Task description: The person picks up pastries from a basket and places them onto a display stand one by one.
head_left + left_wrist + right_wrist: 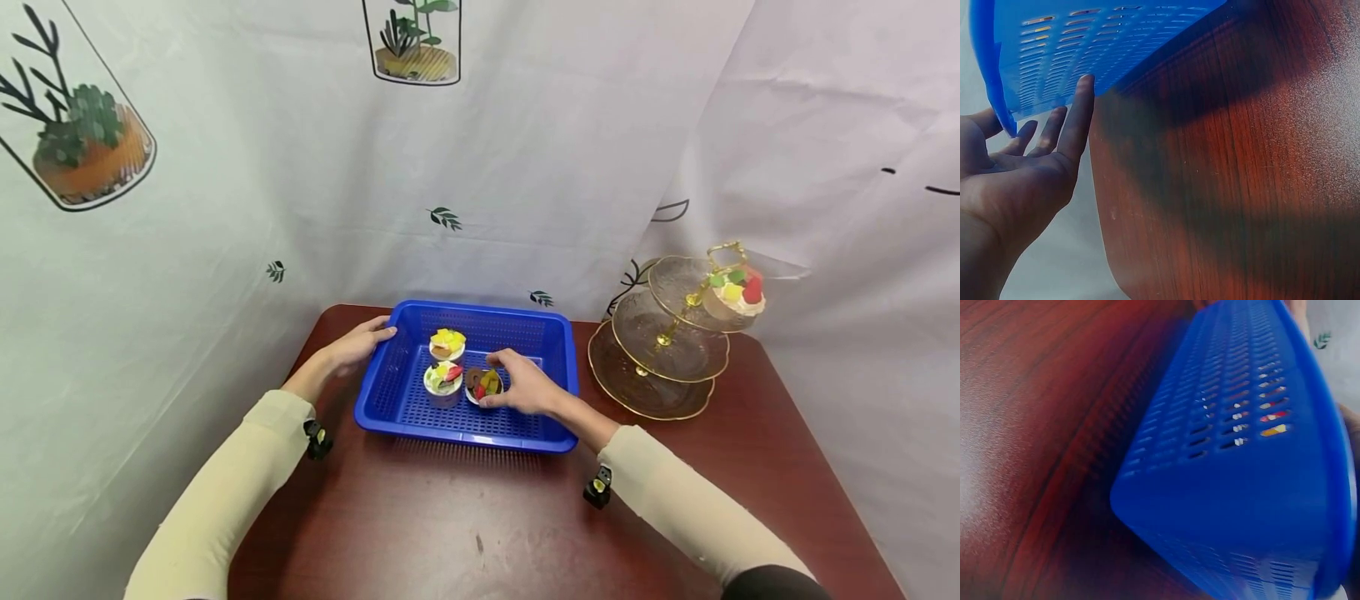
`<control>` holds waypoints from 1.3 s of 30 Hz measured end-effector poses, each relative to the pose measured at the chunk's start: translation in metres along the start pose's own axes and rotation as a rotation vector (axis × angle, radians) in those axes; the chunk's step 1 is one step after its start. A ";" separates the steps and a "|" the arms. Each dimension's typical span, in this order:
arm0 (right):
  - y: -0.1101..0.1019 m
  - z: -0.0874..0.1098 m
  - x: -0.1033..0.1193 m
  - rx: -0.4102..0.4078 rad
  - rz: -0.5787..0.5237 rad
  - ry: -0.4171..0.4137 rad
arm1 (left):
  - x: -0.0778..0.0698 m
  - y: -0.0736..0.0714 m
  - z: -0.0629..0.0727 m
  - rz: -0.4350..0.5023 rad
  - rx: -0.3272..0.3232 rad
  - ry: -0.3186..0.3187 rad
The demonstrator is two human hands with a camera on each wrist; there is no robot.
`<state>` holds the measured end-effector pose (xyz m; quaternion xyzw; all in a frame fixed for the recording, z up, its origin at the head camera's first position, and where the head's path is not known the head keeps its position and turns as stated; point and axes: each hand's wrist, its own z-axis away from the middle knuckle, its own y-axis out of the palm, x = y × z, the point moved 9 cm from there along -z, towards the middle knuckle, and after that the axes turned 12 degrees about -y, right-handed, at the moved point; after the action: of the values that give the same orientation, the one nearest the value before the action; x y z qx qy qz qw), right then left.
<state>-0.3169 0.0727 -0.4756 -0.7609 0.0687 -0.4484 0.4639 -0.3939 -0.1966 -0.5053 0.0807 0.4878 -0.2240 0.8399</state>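
Observation:
A blue plastic basket (480, 439) stands on the table with several fruit-topped dessert cups inside. My left hand (356, 344) holds its left rim; in the left wrist view the fingers (1082, 119) lie along the outer wall and the thumb goes behind the rim. My right hand (527, 383) reaches inside and pinches a dessert cup with chocolate and fruit topping (487, 382) between thumb and fingers. To its left sit a cup with strawberry topping (443, 383) and, behind, a cup with yellow topping (447, 343). The basket wall (1229, 481) hides the right hand's fingers in the right wrist view.
A three-tier glass stand with gold rims (651, 379) is at the back right of the table. On its top tier sits another fruit-topped dessert cup (735, 296). The reddish-brown wooden table (480, 517) extends in front; a white printed cloth (525, 167) hangs behind.

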 end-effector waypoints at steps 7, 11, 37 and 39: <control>0.010 -0.004 -0.003 0.013 0.049 -0.012 | -0.001 0.002 0.003 -0.021 0.010 0.008; 0.012 -0.004 -0.005 0.029 0.063 0.017 | -0.005 0.005 0.007 -0.013 0.023 0.013; 0.012 -0.003 -0.002 0.097 0.126 -0.002 | 0.000 0.000 0.001 0.011 0.007 0.012; 0.012 -0.003 -0.002 0.097 0.130 -0.002 | 0.000 0.000 0.001 0.005 0.002 0.009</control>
<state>-0.3163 0.0653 -0.4858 -0.7319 0.0957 -0.4194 0.5285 -0.3928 -0.1967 -0.5047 0.0841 0.4913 -0.2220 0.8380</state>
